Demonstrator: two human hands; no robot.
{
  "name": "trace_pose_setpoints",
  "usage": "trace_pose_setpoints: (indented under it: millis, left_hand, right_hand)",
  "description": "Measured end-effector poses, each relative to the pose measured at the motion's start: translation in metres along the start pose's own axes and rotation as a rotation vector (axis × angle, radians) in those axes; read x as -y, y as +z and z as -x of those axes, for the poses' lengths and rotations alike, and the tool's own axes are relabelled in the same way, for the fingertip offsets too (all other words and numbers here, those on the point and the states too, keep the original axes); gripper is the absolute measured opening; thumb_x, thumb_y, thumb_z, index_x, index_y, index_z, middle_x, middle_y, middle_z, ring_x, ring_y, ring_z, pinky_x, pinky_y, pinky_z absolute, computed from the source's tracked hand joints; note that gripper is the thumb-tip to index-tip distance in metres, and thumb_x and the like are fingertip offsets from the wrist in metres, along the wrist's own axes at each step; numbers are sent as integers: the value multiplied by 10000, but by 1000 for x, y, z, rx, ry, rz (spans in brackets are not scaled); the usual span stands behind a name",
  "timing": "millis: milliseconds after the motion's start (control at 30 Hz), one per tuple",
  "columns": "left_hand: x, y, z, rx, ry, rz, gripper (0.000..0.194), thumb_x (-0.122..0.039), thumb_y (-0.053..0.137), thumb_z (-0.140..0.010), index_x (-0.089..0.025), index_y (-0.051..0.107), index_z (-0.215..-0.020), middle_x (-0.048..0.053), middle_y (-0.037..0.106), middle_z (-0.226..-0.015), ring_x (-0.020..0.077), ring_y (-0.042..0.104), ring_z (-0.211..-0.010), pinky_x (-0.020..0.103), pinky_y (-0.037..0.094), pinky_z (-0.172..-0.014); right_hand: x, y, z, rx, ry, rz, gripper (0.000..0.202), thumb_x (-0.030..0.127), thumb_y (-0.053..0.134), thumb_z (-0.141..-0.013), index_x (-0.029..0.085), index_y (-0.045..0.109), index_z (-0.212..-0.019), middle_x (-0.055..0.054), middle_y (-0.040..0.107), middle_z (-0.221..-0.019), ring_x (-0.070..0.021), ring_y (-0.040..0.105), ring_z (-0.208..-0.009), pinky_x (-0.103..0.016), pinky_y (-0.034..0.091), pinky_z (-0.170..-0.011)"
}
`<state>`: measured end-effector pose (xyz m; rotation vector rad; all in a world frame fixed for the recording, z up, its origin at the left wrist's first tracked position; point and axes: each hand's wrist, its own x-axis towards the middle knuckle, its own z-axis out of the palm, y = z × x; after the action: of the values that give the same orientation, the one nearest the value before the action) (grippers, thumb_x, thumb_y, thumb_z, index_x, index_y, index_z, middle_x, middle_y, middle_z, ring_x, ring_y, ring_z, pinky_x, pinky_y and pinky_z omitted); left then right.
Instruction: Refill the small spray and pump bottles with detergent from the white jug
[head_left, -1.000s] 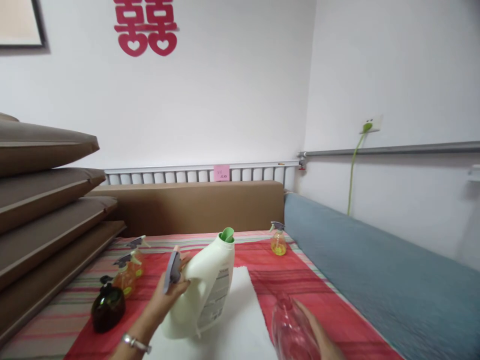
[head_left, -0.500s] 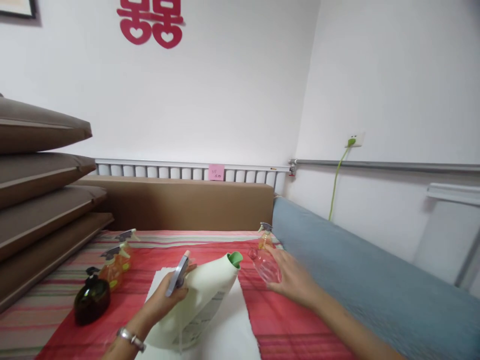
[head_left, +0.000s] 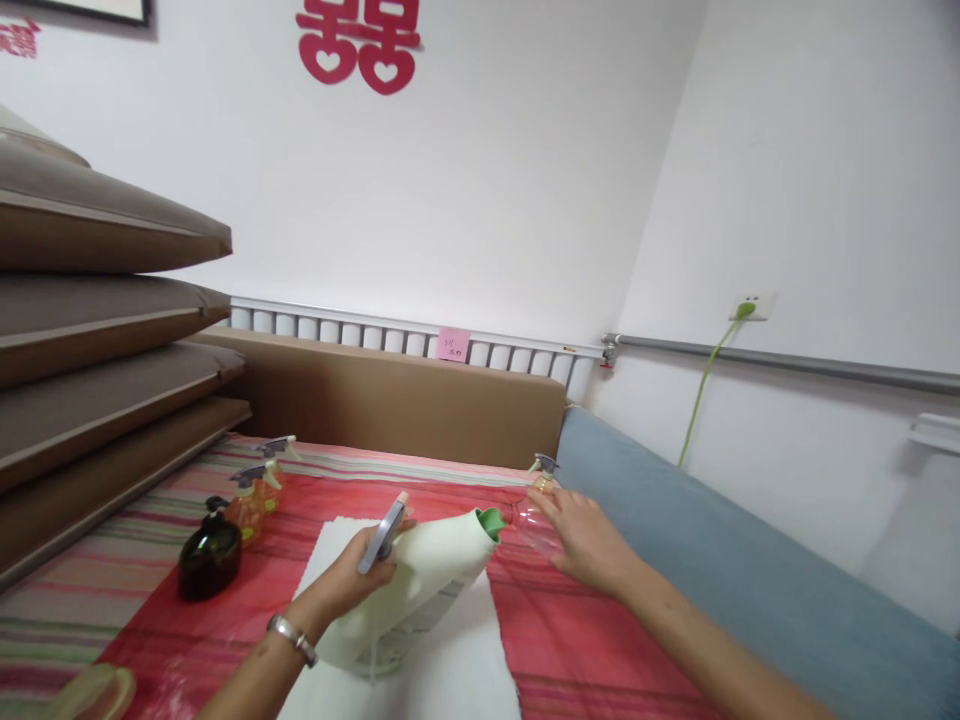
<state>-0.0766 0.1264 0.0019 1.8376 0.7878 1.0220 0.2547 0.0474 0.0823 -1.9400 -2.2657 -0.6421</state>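
Observation:
A large pale green-white bottle (head_left: 420,580) with a green spout (head_left: 491,523) leans to the right over a white cloth (head_left: 465,660). My left hand (head_left: 364,575) is closed, holding a grey spray head (head_left: 384,533) with its tube hanging down, and rests against the big bottle. A clear, open bottle (head_left: 536,530) lies tilted in my right hand (head_left: 589,540), its mouth at the green spout. Whether the two touch is hard to tell.
Orange spray bottles (head_left: 246,515) and a dark green pump bottle (head_left: 210,555) stand at the left. Another spray bottle (head_left: 545,472) is behind my right hand. Stacked cushions (head_left: 105,310) rise at the left; a blue bolster (head_left: 720,540) lies at the right.
The clear bottle in my right hand has come to the green spout and is tilted lower. The view has turned a little to the left.

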Motion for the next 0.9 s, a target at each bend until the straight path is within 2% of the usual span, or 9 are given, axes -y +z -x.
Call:
trace_pose_setpoints:
  millis: [67, 100, 233, 367, 433, 533, 733, 900]
  left_hand:
    - [-1, 1, 0, 7, 9, 21, 271, -112, 548, -616, -184, 689, -836, 29, 670, -927, 129, 486, -625, 238, 371, -612]
    - [-1, 1, 0, 8, 4, 31, 289, -113, 547, -614, -187, 690, -854, 27, 674, -931, 128, 489, -622, 239, 374, -614]
    - [-1, 3, 1, -21, -24, 77, 438, -108, 552, -597, -203, 668, -1010, -8, 670, -806, 132, 486, -612, 229, 377, -610]
    - [-8, 3, 0, -5, -16, 70, 243, -97, 539, -588, -179, 689, -759, -8, 649, -726, 124, 453, -577, 217, 350, -565]
    - [-12, 2, 0, 7, -13, 62, 205, -93, 533, -582, -176, 682, -697, -14, 629, -673, 117, 423, -554, 215, 332, -545]
    - [-16, 2, 0, -8, -7, 57, 259, -94, 531, -581, -176, 704, -757, -19, 595, -646, 122, 419, -572, 217, 335, -560]
    - [-10, 1, 0, 12, -27, 66, 537, -101, 518, -581, -199, 665, -1088, -58, 499, -592, 110, 369, -544, 211, 297, -533]
    - [-14, 2, 0, 27, -47, 62, 414, -112, 516, -584, -166, 705, -949, -48, 504, -583, 103, 333, -525, 218, 267, -521]
  right_hand:
    - [0, -3, -3, 10, -16, 33, 755, 116, 582, -581, 145, 452, -1325, -198, 553, -1209, -323, 521, -1068, -423, 386, -888]
    - [0, -5, -4, 13, -22, 47, 758, 115, 582, -579, 148, 453, -1326, -197, 559, -1197, -322, 526, -1056, -418, 388, -880]
    - [0, -8, -7, 15, -45, 92, 741, 101, 561, -579, 177, 470, -1311, -180, 561, -1193, -311, 525, -1055, -404, 380, -879]
    - [-2, -8, -10, 9, -67, 134, 738, 74, 540, -565, 187, 489, -1292, -166, 578, -1148, -306, 523, -1039, -407, 364, -879]
    - [-2, -9, -12, 4, -85, 153, 735, 65, 532, -571, 181, 485, -1296, -168, 577, -1142, -305, 520, -1029, -405, 358, -873]
    - [-1, -11, -14, -1, -112, 184, 724, 45, 526, -576, 172, 493, -1288, -178, 575, -1135, -308, 518, -1013, -405, 349, -860]
    - [1, -17, -17, -9, -157, 252, 663, 75, 562, -614, 180, 511, -1267, -181, 581, -1110, -318, 511, -985, -407, 337, -837]
    - [1, -19, -21, -15, -186, 322, 694, 52, 571, -602, 179, 498, -1280, -197, 572, -1132, -329, 506, -988, -406, 325, -822]
